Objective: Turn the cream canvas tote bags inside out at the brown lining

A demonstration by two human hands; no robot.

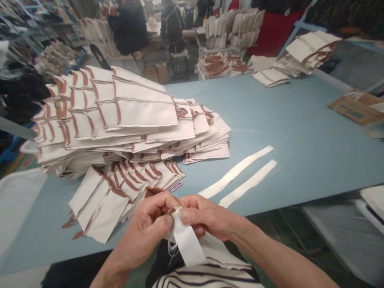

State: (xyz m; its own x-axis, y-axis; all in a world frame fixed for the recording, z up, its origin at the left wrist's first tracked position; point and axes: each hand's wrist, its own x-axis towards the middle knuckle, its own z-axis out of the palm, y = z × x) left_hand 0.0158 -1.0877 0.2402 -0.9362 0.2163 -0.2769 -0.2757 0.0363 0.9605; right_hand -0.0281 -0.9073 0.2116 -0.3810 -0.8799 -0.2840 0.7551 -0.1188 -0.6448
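Note:
My left hand (150,218) and my right hand (207,216) meet at the table's near edge, both closed with thumbs and fingertips pinching. Between them is the top of a white fabric strip (189,244), whose loose end hangs down toward my lap. A bit of brown fabric (153,192) sticks up behind my left fingers; whether it joins the strip is hidden. Loose white threads (172,249) dangle below my left thumb. Just beyond my left hand lies a small pile of cream fabric pieces (111,208) with brown edging. Near it rests a pink-and-blue looped item (176,186), too small to name.
Large stacks of cream, brown-edged pieces (144,108) cover the left of the blue-grey table (285,120). Two cream strips (237,172) lie right of centre. More pieces (312,48) are piled far right, near a cardboard box (358,106). People sit in the background.

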